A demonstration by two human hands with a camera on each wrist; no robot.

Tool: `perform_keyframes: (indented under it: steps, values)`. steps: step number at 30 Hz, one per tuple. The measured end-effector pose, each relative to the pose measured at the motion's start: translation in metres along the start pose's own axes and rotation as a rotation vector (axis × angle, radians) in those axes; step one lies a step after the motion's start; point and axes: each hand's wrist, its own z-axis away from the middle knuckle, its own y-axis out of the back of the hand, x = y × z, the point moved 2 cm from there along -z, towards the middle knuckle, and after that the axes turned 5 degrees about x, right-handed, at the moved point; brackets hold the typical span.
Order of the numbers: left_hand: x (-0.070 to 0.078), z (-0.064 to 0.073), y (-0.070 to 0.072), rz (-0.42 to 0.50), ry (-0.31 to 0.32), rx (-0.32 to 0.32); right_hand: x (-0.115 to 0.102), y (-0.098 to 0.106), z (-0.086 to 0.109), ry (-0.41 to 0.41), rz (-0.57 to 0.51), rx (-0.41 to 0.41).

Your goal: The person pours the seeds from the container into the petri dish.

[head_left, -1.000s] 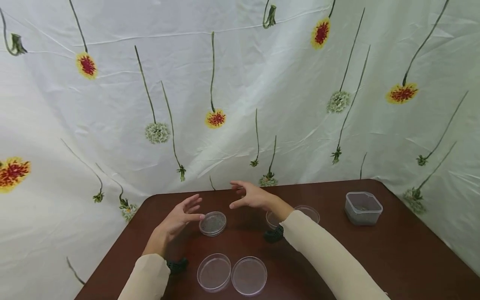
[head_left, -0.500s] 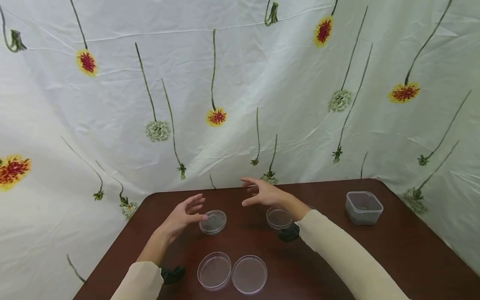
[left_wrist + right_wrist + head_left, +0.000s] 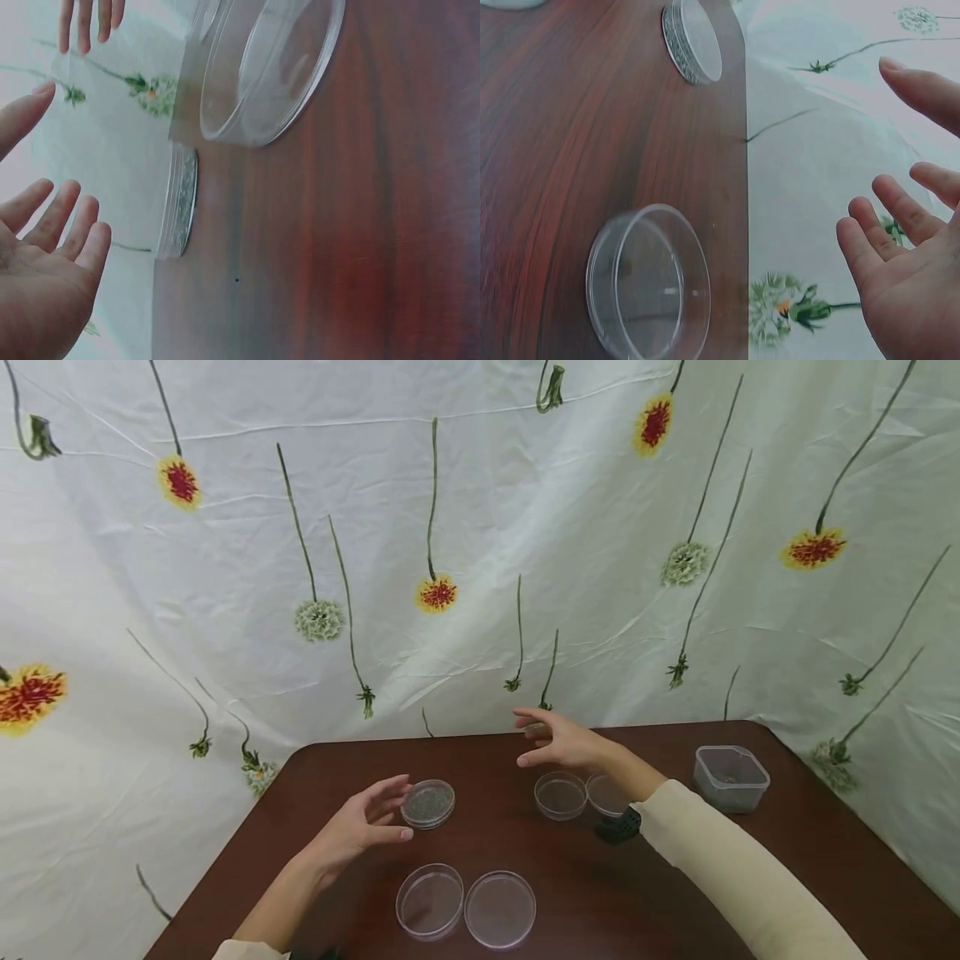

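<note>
My left hand [image 3: 352, 831] hovers with fingers spread and nothing in it, just left of a covered petri dish [image 3: 427, 803] that holds grey, speckled contents. In the right wrist view those grey contents [image 3: 676, 45] show through the dish's side wall. My right hand [image 3: 566, 745], also holding nothing, is raised over the back of the table with its thumb apart from the fingers. Below it sits a clear petri dish [image 3: 560, 796], and a second clear dish [image 3: 606, 795] beside that one is partly covered by my forearm.
Two more clear round dishes, a left one [image 3: 429, 902] and a right one [image 3: 499, 910], lie side by side at the front of the brown table [image 3: 360, 935]. A square plastic tub [image 3: 731, 778] stands at the back right. Behind the table hangs a flowered cloth [image 3: 480, 527].
My right hand has moved right, away from the covered dish, so the clear dishes below it show more. My left hand has drawn down and toward me. The dishes stay put.
</note>
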Motion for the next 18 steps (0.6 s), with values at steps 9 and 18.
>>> perform_keyframes:
  steps: [9, 18]
  values:
    - [0.003, 0.027, -0.013, -0.039, 0.012, 0.001, 0.003, 0.02, 0.015, 0.012, 0.015, 0.01]
    - [0.001, 0.044, -0.025, -0.065, -0.025, -0.042, 0.008, 0.039, 0.032, -0.007, 0.005, 0.044]
